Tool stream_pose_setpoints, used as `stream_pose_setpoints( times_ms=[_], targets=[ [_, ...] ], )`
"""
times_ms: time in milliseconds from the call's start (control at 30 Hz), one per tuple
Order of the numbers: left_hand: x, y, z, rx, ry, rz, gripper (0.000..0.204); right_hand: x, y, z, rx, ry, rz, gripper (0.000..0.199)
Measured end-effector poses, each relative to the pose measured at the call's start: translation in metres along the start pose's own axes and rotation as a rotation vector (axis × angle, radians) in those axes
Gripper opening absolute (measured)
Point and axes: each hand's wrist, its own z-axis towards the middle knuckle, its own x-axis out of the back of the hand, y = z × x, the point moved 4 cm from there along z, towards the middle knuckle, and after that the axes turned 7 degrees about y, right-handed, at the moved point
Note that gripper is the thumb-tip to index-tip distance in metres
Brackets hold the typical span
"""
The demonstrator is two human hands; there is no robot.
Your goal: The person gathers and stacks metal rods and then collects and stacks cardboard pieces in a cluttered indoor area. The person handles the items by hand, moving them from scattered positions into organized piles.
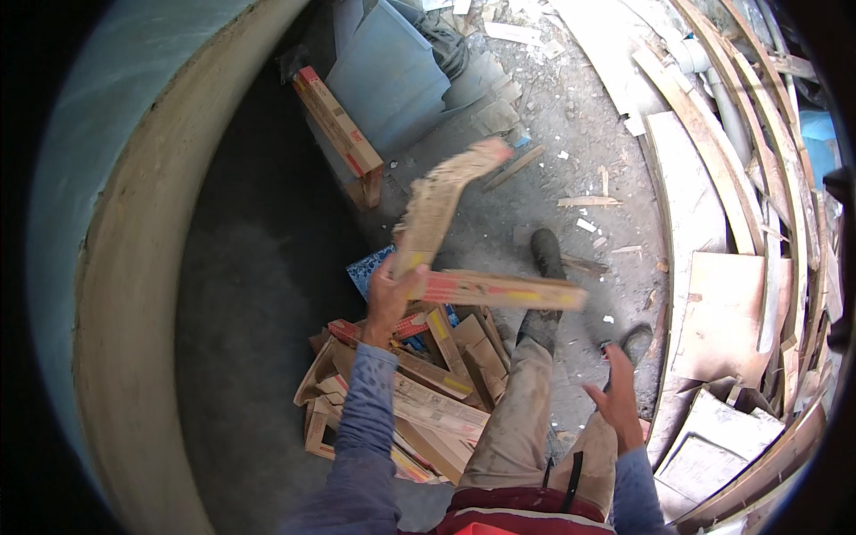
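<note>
My left hand [390, 299] is closed around a long torn piece of cardboard [432, 214], held up in front of me. The piece is brown with red and yellow print. Its ragged upper part slants up and away, and another flap [508, 291] sticks out to the right, slightly blurred. My right hand [619, 399] is at the lower right, above my right leg, thumb and fingers apart. A tiny dark and red spot shows at its fingertips; I cannot tell whether the hand touches it. Beneath my left forearm lies a heap of flattened cardboard boxes [437, 401].
A long cardboard box [339, 122] lies ahead near a bent light-blue sheet [390, 78]. A curved wall edge [134, 259] runs along the left. Timber planks [713, 147] and boards line the right. Scraps litter the dusty floor [571, 116] around my boots [546, 254].
</note>
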Motion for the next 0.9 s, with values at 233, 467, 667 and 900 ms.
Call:
stream_pose_setpoints(
  times_ms=[233,467,667,900],
  targets=[
    [-0.061,0.016,0.041,0.192,-0.34,-0.195,0.049,-0.061,-0.117,0.172,0.233,-0.189,-0.362,0.103],
    [0.004,-0.038,0.269,-0.066,0.259,0.015,0.079,-0.089,-0.022,0.122,-0.006,-0.271,-0.164,0.076],
    [0.075,-0.09,0.381,0.147,0.711,-0.159,0.059,-0.061,0.063,0.034,-0.459,-0.43,-0.342,0.072],
    [0.238,-0.142,0.356,0.011,0.972,0.124,0.044,-0.034,0.083,-0.033,-0.559,-0.46,-0.528,0.077]
  ],
)
